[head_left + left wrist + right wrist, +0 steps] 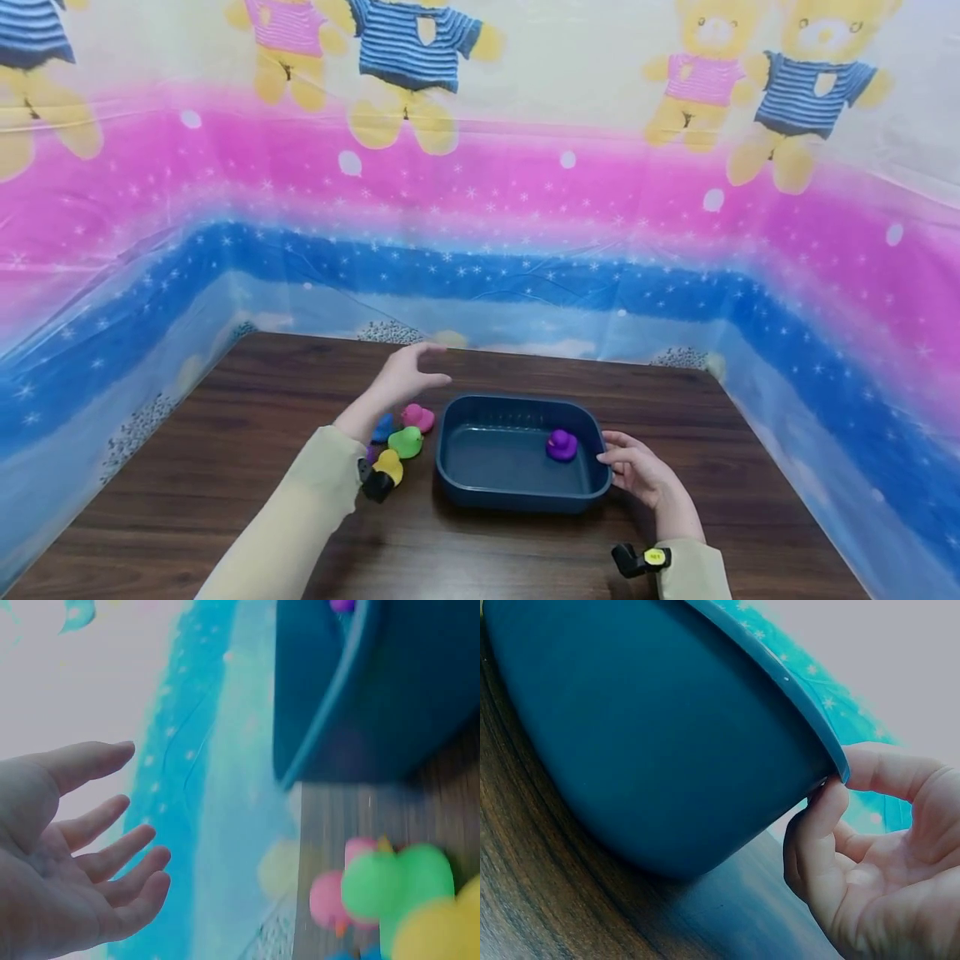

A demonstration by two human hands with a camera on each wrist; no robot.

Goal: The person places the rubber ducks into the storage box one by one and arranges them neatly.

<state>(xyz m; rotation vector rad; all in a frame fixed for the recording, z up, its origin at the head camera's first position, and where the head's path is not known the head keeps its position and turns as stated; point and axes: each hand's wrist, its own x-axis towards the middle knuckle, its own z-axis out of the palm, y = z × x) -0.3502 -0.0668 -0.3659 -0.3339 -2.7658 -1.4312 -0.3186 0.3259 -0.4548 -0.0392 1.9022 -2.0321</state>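
Left hand (401,377) hovers above the cluster of small rubber ducks, fingers (112,825) spread and relaxed, holding nothing. Below it sit the pink duck (417,417), green duck (406,442), yellow duck (389,467) and a blue one (383,428), all near the left wall of the dark blue plastic tub (517,496), mid-surface on the dark wood surface (187,500). Right hand (637,471) grips the tub's right rim, thumb over the lip. A purple rubber duck (561,445) lies inside, by that right wall. The risk: a tug on the rim could tip or slide the tub, and a low sweep of the left hand might scatter the ducks. No brand or readable writing anywhere.
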